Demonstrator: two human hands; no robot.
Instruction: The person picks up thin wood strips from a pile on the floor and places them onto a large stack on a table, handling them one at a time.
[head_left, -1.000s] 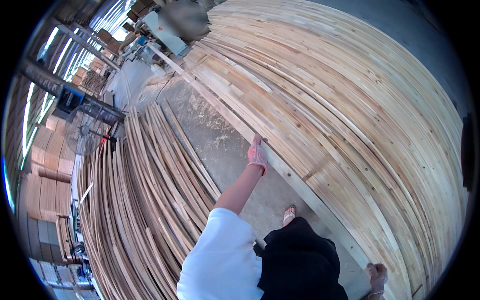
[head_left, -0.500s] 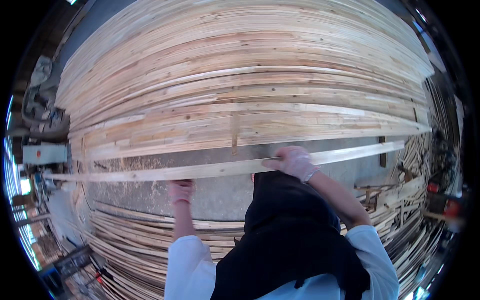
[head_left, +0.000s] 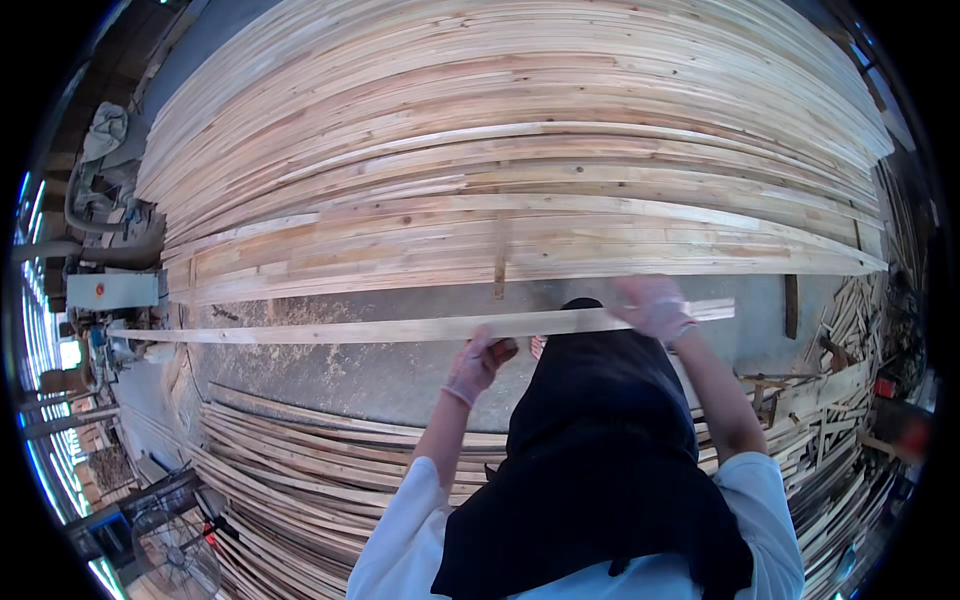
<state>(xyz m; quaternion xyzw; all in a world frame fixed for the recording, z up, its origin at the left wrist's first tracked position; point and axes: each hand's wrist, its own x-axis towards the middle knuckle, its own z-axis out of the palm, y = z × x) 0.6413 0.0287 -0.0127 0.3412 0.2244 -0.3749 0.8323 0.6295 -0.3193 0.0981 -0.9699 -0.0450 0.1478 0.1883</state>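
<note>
A long, narrow pale wooden strip (head_left: 400, 328) runs nearly level across the view in front of me. My gloved right hand (head_left: 655, 308) is closed over it near its right end, slightly blurred by motion. Just under the strip's middle, my gloved left hand (head_left: 476, 368) has its thumb raised to the lower edge and its other fingers loosely bent, apart from the thumb; it does not wrap the wood. The strip's far left end reaches the machinery (head_left: 95, 340) at the left, where its tip is hard to make out.
A broad layer of wooden strips (head_left: 520, 110) lies beyond my hands. More long strips (head_left: 300, 450) are stacked below, near me. Sawdust (head_left: 330, 365) covers part of the grey floor (head_left: 400, 385). Offcuts (head_left: 840, 330) pile up at right. A pale box (head_left: 112, 291) and a fan (head_left: 175, 555) stand left.
The wooden strip has shifted left, its right end now closer to my right hand. My left hand has moved right along its underside, and its fingers have loosened. The view has shifted slightly.
</note>
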